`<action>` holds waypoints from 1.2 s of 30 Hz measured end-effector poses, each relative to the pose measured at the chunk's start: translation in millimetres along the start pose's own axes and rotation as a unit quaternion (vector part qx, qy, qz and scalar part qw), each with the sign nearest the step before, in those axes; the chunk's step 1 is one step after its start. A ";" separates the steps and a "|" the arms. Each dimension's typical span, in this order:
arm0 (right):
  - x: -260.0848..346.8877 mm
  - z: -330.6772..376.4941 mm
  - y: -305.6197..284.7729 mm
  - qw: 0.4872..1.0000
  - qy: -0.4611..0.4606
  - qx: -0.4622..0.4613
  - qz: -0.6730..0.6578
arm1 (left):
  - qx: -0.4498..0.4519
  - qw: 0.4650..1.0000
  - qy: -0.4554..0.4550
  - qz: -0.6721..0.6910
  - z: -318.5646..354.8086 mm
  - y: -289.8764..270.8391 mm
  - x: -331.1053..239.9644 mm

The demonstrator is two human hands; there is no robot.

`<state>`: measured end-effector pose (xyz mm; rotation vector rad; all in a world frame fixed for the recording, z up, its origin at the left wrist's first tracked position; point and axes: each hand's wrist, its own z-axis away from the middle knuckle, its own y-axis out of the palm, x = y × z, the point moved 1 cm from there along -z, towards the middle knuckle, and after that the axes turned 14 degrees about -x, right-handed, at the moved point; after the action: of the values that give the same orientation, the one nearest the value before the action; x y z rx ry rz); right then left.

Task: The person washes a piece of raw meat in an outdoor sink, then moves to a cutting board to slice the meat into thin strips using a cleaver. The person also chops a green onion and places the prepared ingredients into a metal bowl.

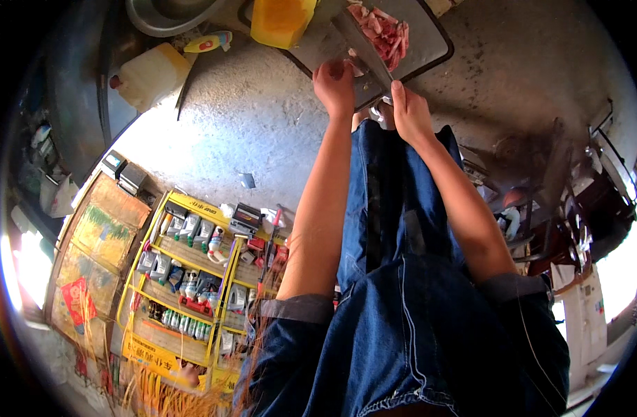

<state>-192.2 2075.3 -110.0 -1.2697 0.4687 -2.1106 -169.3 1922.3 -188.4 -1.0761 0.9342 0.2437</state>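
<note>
My right hand (410,112) is wrapped round the handle of a wide-bladed kitchen knife (366,47), its thumb lying along the top near the blade. The blade slants up and left across a dark-edged cutting board (430,48). Left of the blade, my left hand (334,85) has its fingers curled at a small piece of meat (355,65), pressing it to the board; the fingertips are partly hidden. A pile of cut red-and-pink meat (386,35) lies on the far side, right of the blade.
A yellow plastic container (282,22) stands at the board's left edge. Farther left are a metal basin (167,28), a yellow bottle (206,43) and a plastic jug (152,76). A yellow shelf (167,248) with several bottles stands at lower left. Clutter fills the right side.
</note>
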 end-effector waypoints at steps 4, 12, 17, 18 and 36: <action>-1.9 9.4 -7.4 0.999 0.007 -0.017 -0.028 | -0.010 0.998 0.065 -0.014 -4.3 6.6 -5.1; 13.4 16.0 -24.1 0.985 0.066 -0.010 -0.160 | 0.017 0.981 0.191 0.017 -21.2 26.8 -14.9; 21.6 7.3 -38.0 0.988 0.064 -0.021 -0.139 | -0.019 0.993 0.079 0.085 -29.8 19.6 -29.3; 28.0 8.3 -39.7 0.990 0.053 -0.023 -0.131 | -0.052 0.994 0.042 0.082 -27.7 14.9 -25.3; 6.2 40.5 -29.0 0.973 -0.075 0.046 0.214 | -0.033 0.996 -0.078 -0.016 5.9 11.8 4.3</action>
<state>-168.1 2093.4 -69.8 -1.1459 0.5197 -1.6451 -170.4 1932.0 -198.4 -1.1152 0.7728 0.3299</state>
